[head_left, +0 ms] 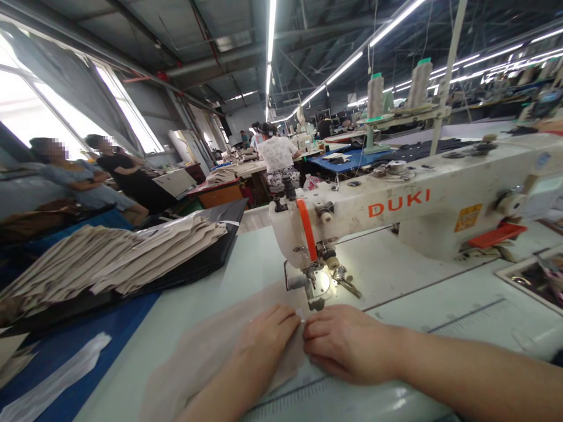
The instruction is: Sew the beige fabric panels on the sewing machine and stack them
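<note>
A white DUKI sewing machine (pixel 404 205) stands on the pale green table (pixel 440 305), its needle and presser foot (pixel 317 287) lit by a small lamp. A thin beige fabric piece (pixel 206 351) lies flat in front of the needle. My left hand (pixel 266 340) rests on the fabric, fingers curled and pinching its edge. My right hand (pixel 347 343) lies beside it, fingers pressed together on the same edge, just below the presser foot. A small white tag shows between the fingertips of both hands.
A long stack of beige cut pieces (pixel 109 258) lies on a dark tray at the left. Thread cones (pixel 376 94) stand behind the machine. A parts tray (pixel 532 275) sits at the right. Two people (pixel 88 176) sit by the windows; another person (pixel 277 158) works farther back.
</note>
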The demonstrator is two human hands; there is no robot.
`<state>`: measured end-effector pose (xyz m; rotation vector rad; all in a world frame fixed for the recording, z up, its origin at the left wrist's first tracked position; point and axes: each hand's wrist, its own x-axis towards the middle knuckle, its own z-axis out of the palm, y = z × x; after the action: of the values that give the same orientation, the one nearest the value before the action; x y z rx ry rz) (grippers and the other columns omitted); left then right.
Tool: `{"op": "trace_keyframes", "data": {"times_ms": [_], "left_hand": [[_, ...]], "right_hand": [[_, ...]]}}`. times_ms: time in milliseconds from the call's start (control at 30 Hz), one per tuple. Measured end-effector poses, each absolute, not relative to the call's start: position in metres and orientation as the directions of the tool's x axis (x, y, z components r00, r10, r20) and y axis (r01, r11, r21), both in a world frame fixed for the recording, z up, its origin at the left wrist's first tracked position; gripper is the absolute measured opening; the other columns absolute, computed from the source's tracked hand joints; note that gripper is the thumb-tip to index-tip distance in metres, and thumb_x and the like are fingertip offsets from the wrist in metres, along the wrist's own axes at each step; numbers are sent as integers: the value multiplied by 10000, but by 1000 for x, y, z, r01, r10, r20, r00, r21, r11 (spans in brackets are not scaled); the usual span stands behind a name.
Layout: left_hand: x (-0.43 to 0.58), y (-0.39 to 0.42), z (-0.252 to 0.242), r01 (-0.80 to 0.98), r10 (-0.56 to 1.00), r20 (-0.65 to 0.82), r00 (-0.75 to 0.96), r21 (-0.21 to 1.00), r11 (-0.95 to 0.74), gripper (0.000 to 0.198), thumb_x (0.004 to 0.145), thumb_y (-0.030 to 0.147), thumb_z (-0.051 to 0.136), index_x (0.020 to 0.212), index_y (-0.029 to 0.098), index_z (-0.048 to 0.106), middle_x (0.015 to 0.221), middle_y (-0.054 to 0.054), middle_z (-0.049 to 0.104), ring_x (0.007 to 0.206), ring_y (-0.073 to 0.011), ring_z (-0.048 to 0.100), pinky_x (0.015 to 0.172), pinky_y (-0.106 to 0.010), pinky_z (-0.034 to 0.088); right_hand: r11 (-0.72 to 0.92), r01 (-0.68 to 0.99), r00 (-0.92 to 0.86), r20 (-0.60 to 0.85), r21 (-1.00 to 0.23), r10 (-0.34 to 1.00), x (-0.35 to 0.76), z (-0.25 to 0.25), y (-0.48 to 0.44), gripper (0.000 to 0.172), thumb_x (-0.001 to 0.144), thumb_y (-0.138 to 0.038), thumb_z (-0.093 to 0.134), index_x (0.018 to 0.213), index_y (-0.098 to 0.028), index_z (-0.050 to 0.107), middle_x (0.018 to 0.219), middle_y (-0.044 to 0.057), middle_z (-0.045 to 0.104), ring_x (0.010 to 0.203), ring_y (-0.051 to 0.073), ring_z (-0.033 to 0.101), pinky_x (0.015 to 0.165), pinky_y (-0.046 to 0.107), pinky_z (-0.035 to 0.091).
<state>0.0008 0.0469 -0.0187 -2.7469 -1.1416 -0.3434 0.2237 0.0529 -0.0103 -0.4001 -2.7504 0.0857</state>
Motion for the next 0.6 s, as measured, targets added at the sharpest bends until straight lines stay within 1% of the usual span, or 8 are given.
{"op": "trace_keyframes", "data": {"times_ms": [67, 133, 233, 300, 400, 500, 600], "left_hand": [[2, 49, -20, 705, 658, 302, 690, -73, -706, 303, 865, -34, 453, 892, 187, 659, 874, -17, 685, 786, -195, 646, 701, -311, 552], [4, 51, -20, 702, 639, 344, 688, -93, -706, 300, 868, -36, 445, 863, 184, 649, 841, -15, 677, 768, -193, 638, 686, -307, 551], [8, 52, -19, 711, 612, 429, 665, -110, -695, 316, 869, -43, 425, 901, 174, 653, 870, -28, 685, 797, -191, 644, 710, -306, 563], [11, 53, -19, 713, 596, 464, 655, -117, -691, 331, 872, -42, 410, 919, 171, 658, 884, -33, 689, 803, -190, 648, 721, -313, 572], [14, 52, -22, 715, 614, 455, 645, -77, -694, 341, 883, -34, 392, 874, 180, 657, 857, -31, 685, 790, -193, 654, 704, -313, 587], [16, 51, -25, 735, 648, 453, 612, -23, -678, 328, 886, -32, 402, 867, 175, 657, 879, -41, 692, 810, -210, 662, 722, -337, 604], [15, 51, -28, 724, 622, 493, 608, -22, -690, 312, 888, -24, 417, 856, 179, 653, 878, -40, 698, 799, -209, 664, 733, -344, 608]], "right_hand": [[956, 271, -899, 327, -110, 292, 224, -11, 53, 182, 959, -218, 512, 861, -170, 658, 899, 32, 715, 873, 176, 613, 762, 302, 439], [956, 275, -900, 322, -107, 295, 224, -10, 52, 182, 961, -220, 513, 865, -171, 660, 916, 24, 719, 886, 176, 607, 772, 303, 442], [954, 287, -898, 322, -86, 300, 224, -7, 49, 190, 961, -216, 515, 855, -172, 666, 902, 22, 723, 878, 183, 595, 786, 314, 440], [952, 298, -900, 314, -68, 304, 224, -4, 46, 204, 958, -216, 515, 827, -175, 665, 853, 20, 715, 833, 185, 582, 758, 324, 435], [954, 295, -907, 296, -57, 298, 224, -1, 42, 213, 950, -220, 530, 780, -180, 652, 792, 11, 695, 777, 178, 566, 703, 328, 418], [959, 277, -920, 271, -67, 284, 224, 0, 41, 189, 931, -223, 566, 763, -181, 642, 779, 1, 692, 766, 169, 563, 701, 326, 414], [960, 272, -930, 237, -70, 281, 224, 1, 42, 187, 931, -211, 574, 762, -178, 645, 785, 0, 696, 769, 164, 567, 709, 316, 421]]}}
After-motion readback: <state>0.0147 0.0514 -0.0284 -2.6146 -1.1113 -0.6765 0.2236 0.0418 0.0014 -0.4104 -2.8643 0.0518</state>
